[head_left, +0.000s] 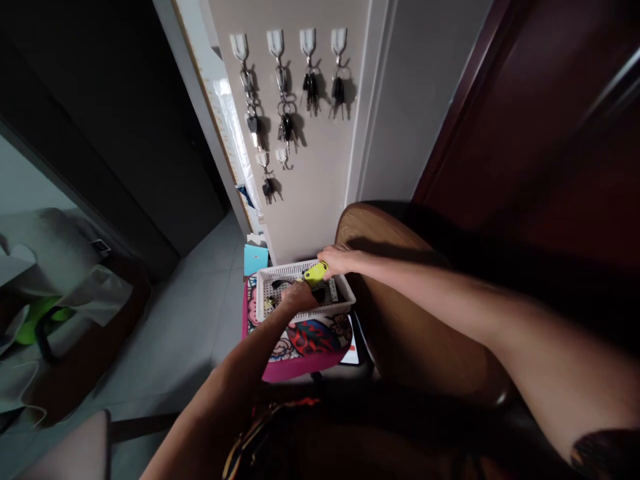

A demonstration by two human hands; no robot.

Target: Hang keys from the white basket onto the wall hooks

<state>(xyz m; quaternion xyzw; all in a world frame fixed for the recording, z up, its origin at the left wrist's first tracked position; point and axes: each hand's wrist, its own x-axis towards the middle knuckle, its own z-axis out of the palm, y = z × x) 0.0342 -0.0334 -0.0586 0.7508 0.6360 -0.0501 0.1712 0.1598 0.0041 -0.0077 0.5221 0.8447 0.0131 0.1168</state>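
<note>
Hiding its fingers, the bare left hand (300, 296) is leaving openness and hold impossible to tell. Nearly closed, the bare right hand (337, 259) is clasping a partly covered yellow-green object (315, 274) over a white slotted plastic basket (285, 270). Curved brown wooden panel (420, 320) is crowding its right. Beyond, black-headed metal keys (313, 87) are hanging from white hooks (308, 41).

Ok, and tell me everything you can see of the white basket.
The white basket is shallow and rectangular and looks like plastic, with slots along its walls and small holes across its floor. It sits upright on a patterned, pink-edged surface, near the wall. Some small items lie inside, partly hidden. The left hand and the right hand, which holds a yellow-green object, are over it; whether either touches it is unclear.
</note>
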